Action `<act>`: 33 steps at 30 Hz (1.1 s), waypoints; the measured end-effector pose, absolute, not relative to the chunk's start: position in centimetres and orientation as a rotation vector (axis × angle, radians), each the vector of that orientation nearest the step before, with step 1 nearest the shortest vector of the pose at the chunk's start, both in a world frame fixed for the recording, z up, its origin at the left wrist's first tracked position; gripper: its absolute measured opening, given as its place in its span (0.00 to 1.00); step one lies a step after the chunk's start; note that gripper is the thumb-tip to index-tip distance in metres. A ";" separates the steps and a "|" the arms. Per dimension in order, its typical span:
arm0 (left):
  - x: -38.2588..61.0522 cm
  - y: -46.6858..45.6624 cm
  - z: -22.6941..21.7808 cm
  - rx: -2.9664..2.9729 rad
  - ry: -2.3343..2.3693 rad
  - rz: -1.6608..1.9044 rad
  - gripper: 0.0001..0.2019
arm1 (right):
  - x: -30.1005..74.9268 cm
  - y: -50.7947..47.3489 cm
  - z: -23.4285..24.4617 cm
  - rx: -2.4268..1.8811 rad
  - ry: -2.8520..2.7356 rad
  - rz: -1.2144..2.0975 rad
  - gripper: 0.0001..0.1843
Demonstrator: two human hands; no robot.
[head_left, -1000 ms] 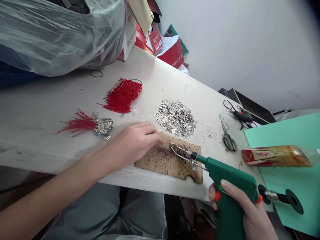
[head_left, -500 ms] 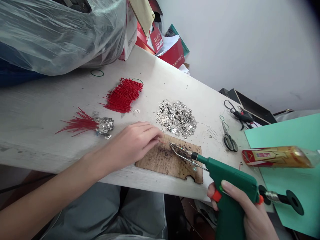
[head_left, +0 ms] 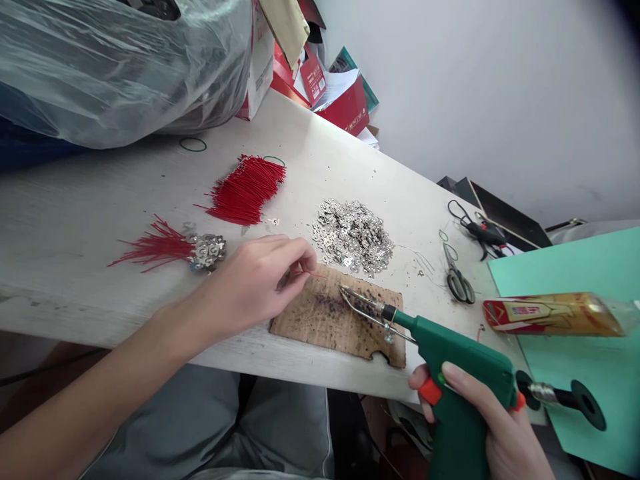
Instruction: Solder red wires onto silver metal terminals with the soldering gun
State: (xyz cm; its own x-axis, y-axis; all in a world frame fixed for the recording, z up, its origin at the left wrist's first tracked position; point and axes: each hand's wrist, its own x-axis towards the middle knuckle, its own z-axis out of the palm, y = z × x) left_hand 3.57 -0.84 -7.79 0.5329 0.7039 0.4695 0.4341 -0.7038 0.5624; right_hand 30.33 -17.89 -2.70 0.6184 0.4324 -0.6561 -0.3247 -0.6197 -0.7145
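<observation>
Over the left end of a scorched brown board [head_left: 330, 327], my left hand [head_left: 273, 273] pinches a thin red wire [head_left: 314, 274]. My right hand [head_left: 493, 407] grips a green soldering gun [head_left: 463, 353] by its handle, a finger at the orange trigger. The gun's metal tip points left above the board, apart from the wire. Behind the board lies a heap of small silver metal tabs [head_left: 353, 237]. Left of my left hand is a bunch of red wires with metal tabs [head_left: 173, 247] on their ends. A pile of loose red wires [head_left: 247, 190] lies farther back.
A solder spool [head_left: 560, 397] sticks out behind the gun. Scissors [head_left: 457, 277], black-handled pliers [head_left: 483, 230] and a yellowish bottle [head_left: 555, 313] lie to the right. A large plastic-wrapped bundle [head_left: 125, 73] fills the back left, and red boxes [head_left: 350, 107] stand by the wall.
My left hand has drawn back left from the soldering tip with the red wire in its fingers. The soldering gun has stayed almost in place.
</observation>
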 end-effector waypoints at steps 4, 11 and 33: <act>3.6 -0.9 -8.2 2.393 0.921 0.942 0.04 | 30.1 -17.7 -2.6 -1.948 -0.108 1.094 0.20; 4.0 -1.1 -8.1 2.330 0.890 0.996 0.05 | 29.5 -17.3 -2.0 -1.914 -0.299 1.182 0.17; 5.3 -1.2 -8.1 2.246 0.850 0.938 0.05 | 29.8 -18.0 -2.8 -1.972 -0.108 1.048 0.34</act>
State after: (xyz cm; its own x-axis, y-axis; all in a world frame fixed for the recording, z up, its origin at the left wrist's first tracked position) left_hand 5.33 -1.20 -8.14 0.5555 0.7241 0.4088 0.3357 -0.6450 0.6865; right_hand 29.79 -17.99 -2.79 0.6412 0.4375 -0.6305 -0.3002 -0.6132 -0.7307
